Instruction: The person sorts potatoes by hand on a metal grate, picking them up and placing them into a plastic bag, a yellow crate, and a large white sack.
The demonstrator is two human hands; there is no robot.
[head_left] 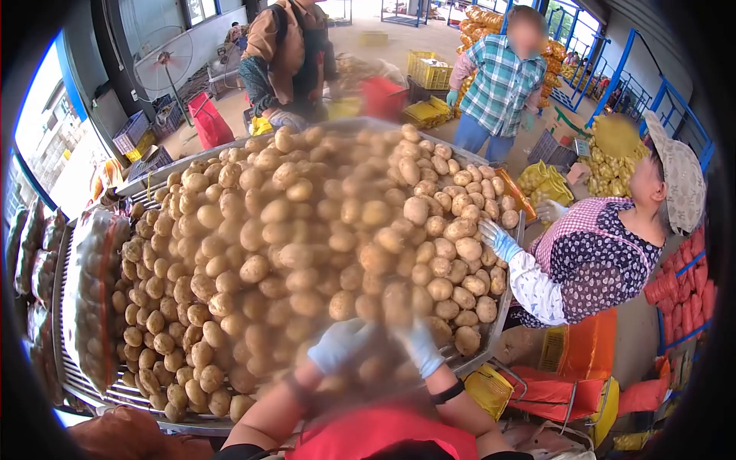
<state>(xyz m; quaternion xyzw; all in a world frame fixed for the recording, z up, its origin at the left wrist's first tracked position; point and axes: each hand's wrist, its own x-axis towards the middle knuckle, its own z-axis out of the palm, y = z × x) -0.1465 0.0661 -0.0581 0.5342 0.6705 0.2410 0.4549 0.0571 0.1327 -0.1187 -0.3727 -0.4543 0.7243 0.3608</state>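
potatoes point(254, 268), tan and oval, lie heaped on a grey metal-rimmed table point(502, 318). the pale-blue-gloved left hand point(340, 345) curves loosely over the pile's near edge; the matching gloved right hand point(420, 347) blurs beside it, its opening unclear. i cannot tell whether either grips anything. a hasty sweep could probably roll some over the low rim. a long pale mesh sack point(88, 307) at left and a yellow mesh sack point(613, 169) at right bulge, apparently with potatoes.
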